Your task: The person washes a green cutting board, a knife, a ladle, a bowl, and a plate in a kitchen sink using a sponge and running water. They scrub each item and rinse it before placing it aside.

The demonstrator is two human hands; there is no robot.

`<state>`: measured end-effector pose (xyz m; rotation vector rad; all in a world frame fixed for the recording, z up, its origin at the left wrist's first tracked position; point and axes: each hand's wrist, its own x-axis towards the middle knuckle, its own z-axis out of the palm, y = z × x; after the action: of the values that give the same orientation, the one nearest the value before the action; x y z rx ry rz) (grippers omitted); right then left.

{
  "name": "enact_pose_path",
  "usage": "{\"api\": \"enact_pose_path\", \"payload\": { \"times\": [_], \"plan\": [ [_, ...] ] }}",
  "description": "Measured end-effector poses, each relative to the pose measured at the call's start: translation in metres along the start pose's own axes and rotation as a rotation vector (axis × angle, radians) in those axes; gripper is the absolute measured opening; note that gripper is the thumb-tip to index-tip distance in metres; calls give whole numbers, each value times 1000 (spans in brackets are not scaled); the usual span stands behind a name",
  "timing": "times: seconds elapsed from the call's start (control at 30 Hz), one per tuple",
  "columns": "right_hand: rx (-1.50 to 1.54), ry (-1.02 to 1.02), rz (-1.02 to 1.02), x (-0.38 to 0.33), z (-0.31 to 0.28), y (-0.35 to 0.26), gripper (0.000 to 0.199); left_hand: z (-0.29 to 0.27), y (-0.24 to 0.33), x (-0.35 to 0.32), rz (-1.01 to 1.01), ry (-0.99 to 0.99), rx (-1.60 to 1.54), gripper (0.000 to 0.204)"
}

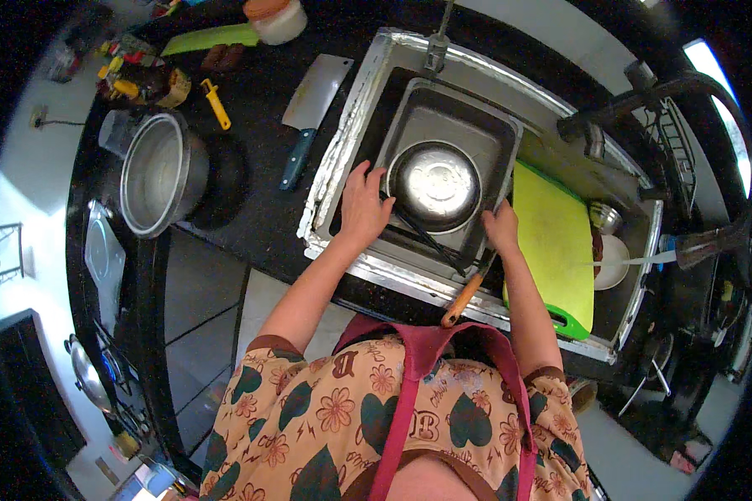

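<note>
A grey rectangular pan (501, 134) sits tilted in the foil-edged left sink basin. Inside it rests a round, shiny metal bowl (436, 185), apparently upside down, with a thin black utensil (426, 238) lying beside it. My left hand (364, 209) curls over the pan's left side, near the end of the black utensil; its fingertips are partly hidden. On the opposite side, my right hand (501, 227) grips the pan's right rim. Below that hand, a wooden handle (464, 299) sticks out across the sink's front edge; what it belongs to is mostly hidden.
Right of the pan leans a green cutting board (551, 242). Water runs from a dark faucet (710, 242) toward a white bowl (614, 263). On the left counter are a cleaver (317, 96), a yellow peeler (216, 104) and a metal pot (163, 175).
</note>
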<state>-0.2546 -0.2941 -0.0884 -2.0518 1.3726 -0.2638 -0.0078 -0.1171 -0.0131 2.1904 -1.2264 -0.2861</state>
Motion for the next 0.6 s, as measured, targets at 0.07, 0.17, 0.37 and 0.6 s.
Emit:
{"api": "enact_pose_path", "payload": {
  "times": [0.07,0.17,0.37,0.6],
  "plan": [
    [11,89,-57,-3,3,-7,34,10,-7,2,-84,-38,-107,57],
    [146,45,-29,-10,-5,-9,40,16,-8,4,-35,-41,-137,57],
    [231,103,15,-44,-65,-15,46,-8,17,3,36,16,-14,54],
    [-381,392,-16,-105,-175,154,41,-21,117,-10,263,-10,-172,34]
  ]
}}
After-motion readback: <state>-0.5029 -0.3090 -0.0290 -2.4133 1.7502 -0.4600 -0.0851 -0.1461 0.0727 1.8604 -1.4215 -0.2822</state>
